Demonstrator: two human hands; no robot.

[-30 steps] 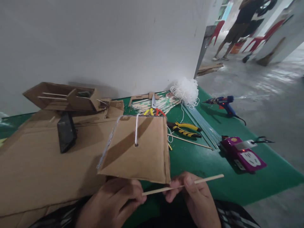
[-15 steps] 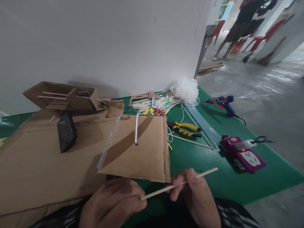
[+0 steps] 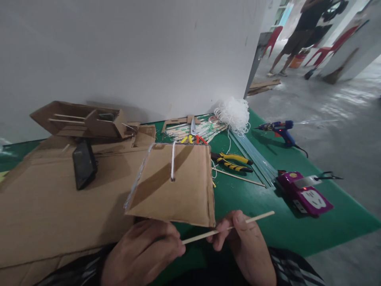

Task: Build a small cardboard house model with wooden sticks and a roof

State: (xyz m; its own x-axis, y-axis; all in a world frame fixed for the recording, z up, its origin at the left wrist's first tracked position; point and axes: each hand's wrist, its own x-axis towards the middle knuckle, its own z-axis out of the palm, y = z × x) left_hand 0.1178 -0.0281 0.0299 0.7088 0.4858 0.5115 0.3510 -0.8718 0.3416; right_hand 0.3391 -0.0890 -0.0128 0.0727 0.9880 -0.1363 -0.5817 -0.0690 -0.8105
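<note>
A thin wooden stick (image 3: pixel 256 218) runs between both hands at the bottom of the view. My left hand (image 3: pixel 143 254) pinches its near left end and also props up a folded cardboard piece (image 3: pixel 178 190) with a white string (image 3: pixel 172 161) through a hole. My right hand (image 3: pixel 244 248) is closed round the stick's middle, its far end pointing right over the green mat (image 3: pixel 262 202).
A large cardboard sheet (image 3: pixel 44 206) with a black phone (image 3: pixel 84 164) lies left, a cardboard box (image 3: pixel 80 121) behind it. Pliers (image 3: pixel 230 161), scissors (image 3: pixel 194 133), string bundle (image 3: pixel 233 113), glue gun (image 3: pixel 278 129) and purple power strip (image 3: pixel 303 192) lie right. A person stands far back right.
The stick tilted slightly, its far end rising a little, and my left hand shifted a bit right along it. The cardboard piece barely moved.
</note>
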